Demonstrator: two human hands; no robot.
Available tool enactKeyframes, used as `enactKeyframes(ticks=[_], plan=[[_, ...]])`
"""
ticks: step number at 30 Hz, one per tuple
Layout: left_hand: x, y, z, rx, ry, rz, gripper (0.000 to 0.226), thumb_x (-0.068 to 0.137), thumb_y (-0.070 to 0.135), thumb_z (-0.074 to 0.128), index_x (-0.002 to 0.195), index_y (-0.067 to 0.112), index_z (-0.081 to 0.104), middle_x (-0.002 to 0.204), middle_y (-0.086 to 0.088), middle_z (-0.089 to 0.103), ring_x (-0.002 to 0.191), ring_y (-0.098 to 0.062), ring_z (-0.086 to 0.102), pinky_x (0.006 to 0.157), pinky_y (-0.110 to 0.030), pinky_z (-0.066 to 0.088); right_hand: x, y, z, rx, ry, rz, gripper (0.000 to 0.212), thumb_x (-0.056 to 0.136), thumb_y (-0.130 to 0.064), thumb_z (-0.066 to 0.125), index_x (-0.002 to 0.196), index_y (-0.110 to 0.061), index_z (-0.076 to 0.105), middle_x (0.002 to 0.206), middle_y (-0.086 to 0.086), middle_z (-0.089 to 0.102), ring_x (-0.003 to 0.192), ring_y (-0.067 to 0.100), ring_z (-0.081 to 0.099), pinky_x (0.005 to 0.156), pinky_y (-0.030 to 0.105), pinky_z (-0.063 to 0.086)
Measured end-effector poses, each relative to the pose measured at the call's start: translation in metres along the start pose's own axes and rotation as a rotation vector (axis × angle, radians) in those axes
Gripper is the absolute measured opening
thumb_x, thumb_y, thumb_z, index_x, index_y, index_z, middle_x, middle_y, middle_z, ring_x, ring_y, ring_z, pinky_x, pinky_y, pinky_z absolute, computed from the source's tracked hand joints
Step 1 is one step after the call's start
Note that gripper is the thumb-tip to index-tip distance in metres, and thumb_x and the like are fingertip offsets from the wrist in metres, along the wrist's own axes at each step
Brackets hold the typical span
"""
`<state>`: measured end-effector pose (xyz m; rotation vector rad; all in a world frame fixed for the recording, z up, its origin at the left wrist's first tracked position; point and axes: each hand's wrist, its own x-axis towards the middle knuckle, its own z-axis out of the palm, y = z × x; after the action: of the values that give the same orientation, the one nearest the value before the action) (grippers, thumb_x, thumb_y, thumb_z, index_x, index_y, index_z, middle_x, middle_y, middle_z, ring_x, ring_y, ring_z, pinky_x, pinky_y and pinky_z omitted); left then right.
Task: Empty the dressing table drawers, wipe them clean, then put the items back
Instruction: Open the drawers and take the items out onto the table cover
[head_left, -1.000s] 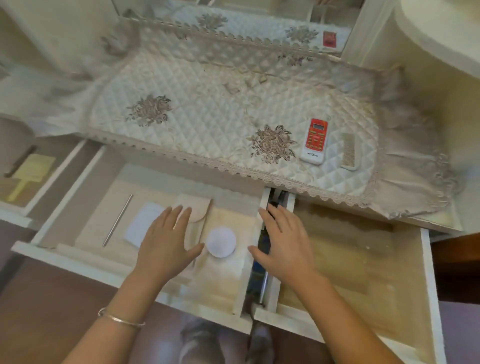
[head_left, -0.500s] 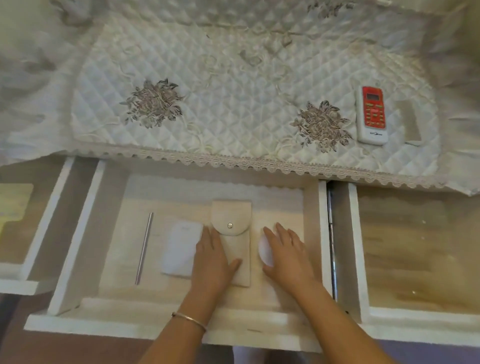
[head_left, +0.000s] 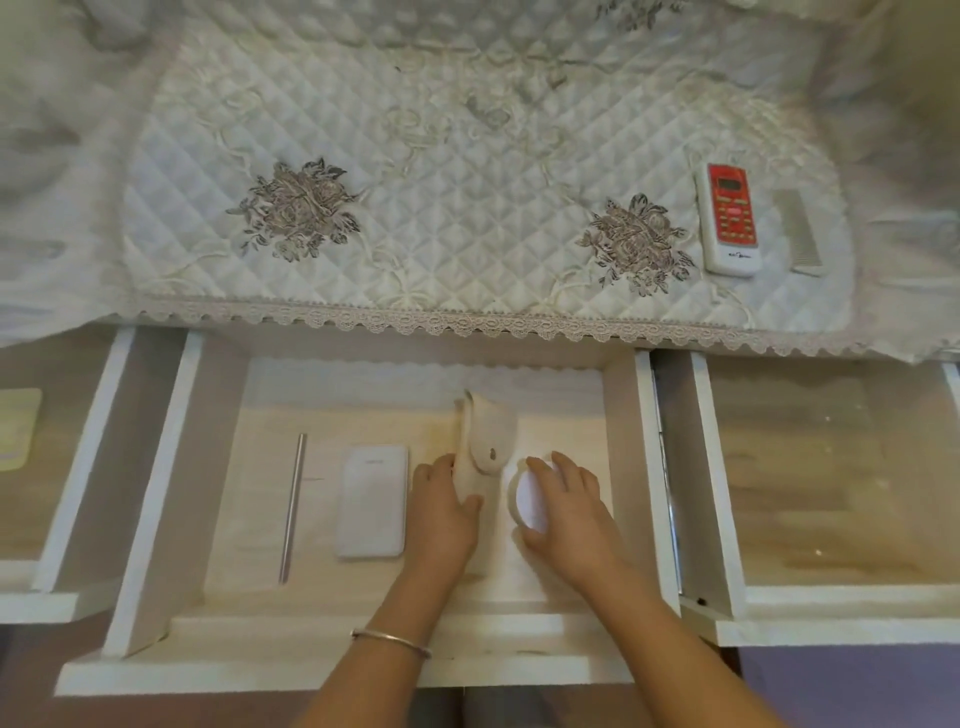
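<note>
The middle drawer (head_left: 161, 493) of the dressing table stands pulled out. Inside it my left hand (head_left: 444, 512) grips a beige snap pouch (head_left: 485, 441), which is tipped up on its edge. My right hand (head_left: 566, 512) curls round a white round compact (head_left: 527, 499) and has it tilted off the drawer floor. Left of my hands lie a flat white rectangular case (head_left: 371, 501) and a thin metal stick (head_left: 293, 506). The right drawer (head_left: 722, 493) is also open and shows only its bare wooden floor.
A quilted cloth (head_left: 467, 182) with embroidered flowers covers the tabletop. On its right part lie a red and white remote (head_left: 730, 221) and a pale comb (head_left: 797, 234). The left drawer (head_left: 78, 467) is open too, with a yellowish object (head_left: 18, 428) at the frame's edge.
My right hand came off the drawer divider and took the round compact. My left hand closed on the pouch and tipped it up on edge. The view shifted to centre on the middle drawer.
</note>
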<state>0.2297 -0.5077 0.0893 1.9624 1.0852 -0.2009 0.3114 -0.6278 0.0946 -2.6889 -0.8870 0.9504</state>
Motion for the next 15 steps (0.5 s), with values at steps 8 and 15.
enactKeyframes(ticks=[8,15], plan=[[-0.026,0.039,-0.058,-0.160,0.074,0.318,0.038,0.076,0.020,0.062,0.113,0.029,0.058,0.092,0.017,0.054,0.084,-0.003,0.054,0.066,-0.007,0.035,-0.027,-0.003,-0.064,0.104,0.265,-0.137,0.070,0.074,-0.031,0.064,0.138,-0.029,0.034,0.148,0.000,0.024,0.132,0.023,0.025,0.096,0.035,0.039],[0.025,0.145,-0.089,-0.590,0.159,0.268,0.031,0.081,0.011,0.066,0.106,0.026,0.055,0.094,0.014,0.061,0.090,-0.008,0.059,0.077,-0.024,0.048,0.023,0.006,-0.182,0.206,0.498,-0.111,0.076,0.072,-0.023,0.070,0.139,-0.030,0.034,0.144,0.008,0.023,0.133,0.025,0.024,0.105,0.040,0.032]])
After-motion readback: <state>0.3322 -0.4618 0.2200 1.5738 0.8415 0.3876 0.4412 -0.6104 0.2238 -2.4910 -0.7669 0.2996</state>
